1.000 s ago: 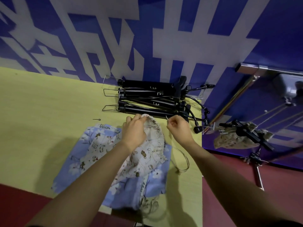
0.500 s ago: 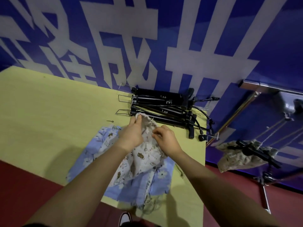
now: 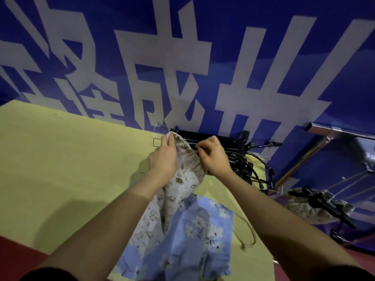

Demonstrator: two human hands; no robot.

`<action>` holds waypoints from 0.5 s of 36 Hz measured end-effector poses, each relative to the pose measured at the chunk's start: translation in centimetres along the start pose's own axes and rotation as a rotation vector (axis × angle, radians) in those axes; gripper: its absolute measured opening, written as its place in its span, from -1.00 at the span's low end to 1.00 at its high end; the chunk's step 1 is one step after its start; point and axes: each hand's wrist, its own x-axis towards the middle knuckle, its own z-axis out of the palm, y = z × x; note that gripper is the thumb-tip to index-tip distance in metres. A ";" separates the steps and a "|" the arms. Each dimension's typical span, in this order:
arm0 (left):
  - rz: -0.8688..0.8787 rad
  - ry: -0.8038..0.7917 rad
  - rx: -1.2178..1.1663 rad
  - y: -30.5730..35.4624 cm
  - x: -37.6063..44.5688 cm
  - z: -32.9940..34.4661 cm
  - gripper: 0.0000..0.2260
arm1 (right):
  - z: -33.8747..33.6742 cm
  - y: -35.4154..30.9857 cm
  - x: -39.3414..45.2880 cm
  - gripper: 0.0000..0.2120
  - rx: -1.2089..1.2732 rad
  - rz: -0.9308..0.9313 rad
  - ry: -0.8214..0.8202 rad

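Head view: both bare forearms reach out over a yellow-green tabletop (image 3: 60,163) and meet at a pale printed cloth (image 3: 183,179), which is lifted at its far end and trails back toward the person. The left hand (image 3: 162,160) grips the cloth's gathered, elastic-looking edge, its fingers curled over the top of the bunch and its thumb hidden behind the fabric. The right hand (image 3: 215,159) is curled tight and pinches the same edge just beside the left. A metal sliver (image 3: 197,151) shows at its fingertips, but it is too small to tell what it is or whether it goes into the hem. The print on the cloth is small and brownish, and the figures cannot be made out.

The cloth's near part lies on a blue flowered cloth (image 3: 200,230), whose lower edge is cut off by the frame and partly covered by the arms. A thin cord (image 3: 248,234) loops on the tabletop just beside it. Behind the hands is a stack of black hangers (image 3: 211,137), partly hidden by the hands and tangled at its right end. Off the tabletop's right edge, another crumpled cloth (image 3: 304,207) is blurred. A blue wall (image 3: 203,57) with large white characters, cropped at the edges, fills the top.
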 end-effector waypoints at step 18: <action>0.244 -0.074 0.028 -2.9 8.9 3.6 -0.43 | 2.4 6.5 11.5 -0.53 -0.805 0.197 -0.373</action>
